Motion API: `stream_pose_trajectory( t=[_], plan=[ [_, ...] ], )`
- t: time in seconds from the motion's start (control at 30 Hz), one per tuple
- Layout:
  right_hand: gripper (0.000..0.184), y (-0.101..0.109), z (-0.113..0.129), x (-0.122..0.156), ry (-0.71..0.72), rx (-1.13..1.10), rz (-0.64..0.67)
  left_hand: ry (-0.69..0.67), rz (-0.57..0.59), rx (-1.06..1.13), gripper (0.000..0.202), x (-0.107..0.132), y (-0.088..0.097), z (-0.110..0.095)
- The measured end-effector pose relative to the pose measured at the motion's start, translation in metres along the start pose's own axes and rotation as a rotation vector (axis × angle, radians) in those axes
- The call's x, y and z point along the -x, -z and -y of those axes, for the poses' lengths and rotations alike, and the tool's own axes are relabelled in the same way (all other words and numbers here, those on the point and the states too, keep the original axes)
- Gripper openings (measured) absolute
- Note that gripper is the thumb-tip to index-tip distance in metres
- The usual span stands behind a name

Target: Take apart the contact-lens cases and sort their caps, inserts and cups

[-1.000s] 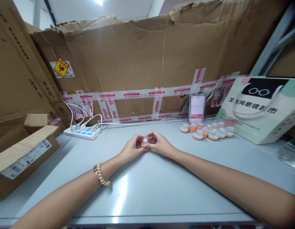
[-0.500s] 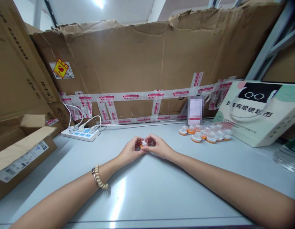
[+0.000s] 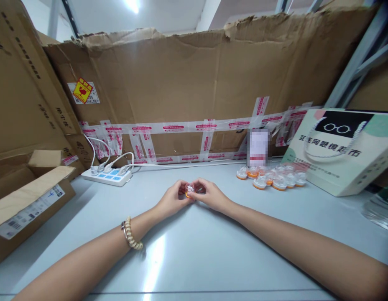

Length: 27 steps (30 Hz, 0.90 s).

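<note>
Between my fingertips, just above the tabletop, is a small round clear plastic case [image 3: 190, 189] with an orange base and something whitish inside. My left hand [image 3: 173, 196] grips it from the left, fingers curled and thumb in front. From the right, my right hand [image 3: 209, 193] pinches the same case with thumb and fingers. Part of the case is hidden by the fingers. Several similar clear and orange cases [image 3: 279, 183] lie in a cluster to the right.
A white power strip [image 3: 108, 176] with plugs sits at the back left. An open cardboard box [image 3: 31, 205] stands at the left edge. A paper bag [image 3: 332, 167] and a clear plastic container [image 3: 380, 209] are on the right. A large cardboard sheet [image 3: 181, 79] walls off the back.
The case between my fingers has tilted slightly, showing more of its orange edge. Both hands stay in nearly the same place; the whole view has shifted a little.
</note>
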State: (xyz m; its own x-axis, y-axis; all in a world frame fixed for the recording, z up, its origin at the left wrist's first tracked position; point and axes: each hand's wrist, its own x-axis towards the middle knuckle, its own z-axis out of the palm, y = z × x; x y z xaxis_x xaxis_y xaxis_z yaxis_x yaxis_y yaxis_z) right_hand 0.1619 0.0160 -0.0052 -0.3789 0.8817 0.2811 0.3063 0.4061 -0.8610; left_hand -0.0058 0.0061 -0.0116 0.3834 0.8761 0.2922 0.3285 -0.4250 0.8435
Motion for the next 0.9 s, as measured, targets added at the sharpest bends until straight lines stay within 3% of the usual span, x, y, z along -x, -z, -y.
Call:
stream_pose_trajectory(
  t=[0.37,0.8,0.9],
  plan=[
    [0.019,0.004,0.005,-0.001,-0.040,0.059,0.046,-0.042,0.009,-0.010,0.030,0.002,-0.002,0.000],
    [0.015,0.016,0.004,-0.003,0.140,0.150,0.169,-0.013,0.052,0.085,0.034,0.000,0.000,-0.002],
    [0.016,0.011,0.001,-0.001,0.117,0.126,0.121,-0.020,0.046,0.077,0.032,-0.001,0.000,0.000]
  ],
)
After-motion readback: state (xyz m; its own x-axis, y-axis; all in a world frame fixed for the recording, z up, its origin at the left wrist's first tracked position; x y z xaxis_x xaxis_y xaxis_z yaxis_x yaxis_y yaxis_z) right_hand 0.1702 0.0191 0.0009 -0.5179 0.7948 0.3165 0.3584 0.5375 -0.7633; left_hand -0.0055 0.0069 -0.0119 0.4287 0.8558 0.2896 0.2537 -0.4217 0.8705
